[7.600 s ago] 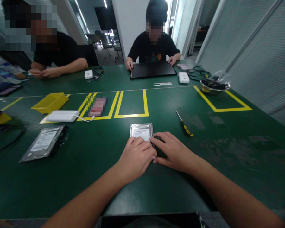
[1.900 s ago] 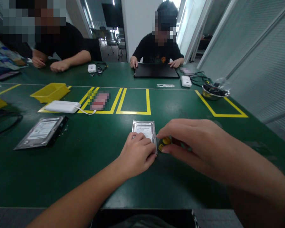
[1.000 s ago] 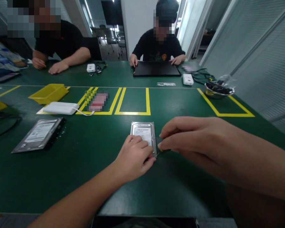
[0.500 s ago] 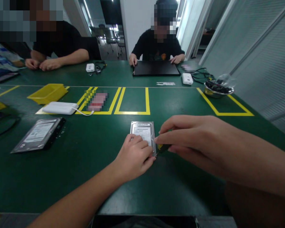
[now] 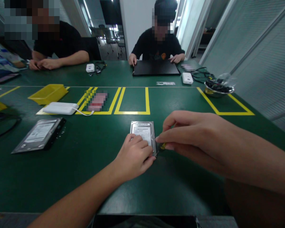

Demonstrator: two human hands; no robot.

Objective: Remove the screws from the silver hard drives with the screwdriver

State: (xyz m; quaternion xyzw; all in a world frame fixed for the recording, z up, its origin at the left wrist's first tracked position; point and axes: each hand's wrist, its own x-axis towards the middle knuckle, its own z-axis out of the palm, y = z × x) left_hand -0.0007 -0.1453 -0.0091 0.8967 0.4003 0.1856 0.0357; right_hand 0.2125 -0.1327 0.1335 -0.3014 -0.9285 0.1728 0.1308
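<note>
A small silver hard drive [image 5: 143, 132] with a white label lies flat on the green table, its near part hidden under my left hand [image 5: 134, 155]. The fingers of that hand curl over the drive and grip it, the thumb by its near right corner. My right hand [image 5: 192, 134] is closed in a pinch round a small screwdriver [image 5: 162, 146] with a yellow and dark handle, mostly covered by the fingers. Its thin shaft slants down to the drive's near right corner; whether the tip sits in a screw I cannot tell.
A larger hard drive [image 5: 39, 134] lies to the left, small bits beside it. Behind stand a white power bank [image 5: 60, 108], a phone [image 5: 98, 101], a yellow bin [image 5: 48, 93] and a metal bowl [image 5: 218, 90]. Across the table, one person holds a black panel [image 5: 156, 68]; another rests their arms.
My right hand has shifted slightly and its fingers have turned on the screwdriver's handle. My left hand and the small hard drive stay in place.
</note>
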